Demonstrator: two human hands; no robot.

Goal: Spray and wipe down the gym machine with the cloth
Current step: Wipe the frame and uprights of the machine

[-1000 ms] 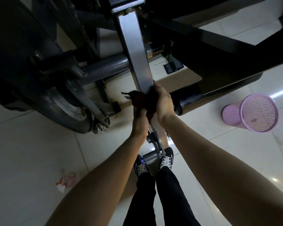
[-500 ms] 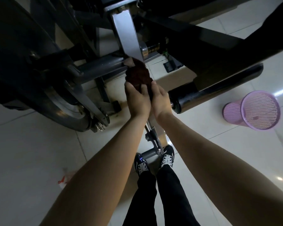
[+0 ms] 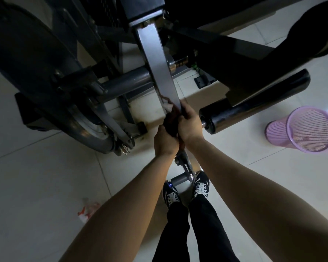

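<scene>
A flat grey metal arm (image 3: 156,65) of the gym machine slants down from the top centre toward my feet. A dark red cloth (image 3: 171,121) with a white patch is wrapped around the arm's lower part. My left hand (image 3: 164,141) grips the cloth from the left and below. On the right side, my right hand (image 3: 190,124) closes over the cloth and the arm's edge. Most of the cloth is hidden between my two hands. A spray bottle (image 3: 88,208) with an orange trigger lies on the tiled floor at the lower left.
A black padded roller (image 3: 254,104) juts out right of my hands. A grey crossbar (image 3: 125,83) and a curved cam wheel (image 3: 91,135) sit to the left. A pink mesh bin (image 3: 301,128) lies on its side at the right. My feet (image 3: 186,190) straddle the arm's lower peg.
Both hands slid the cloth up the grey arm, then back down to its lower part. The view has shifted slightly.
</scene>
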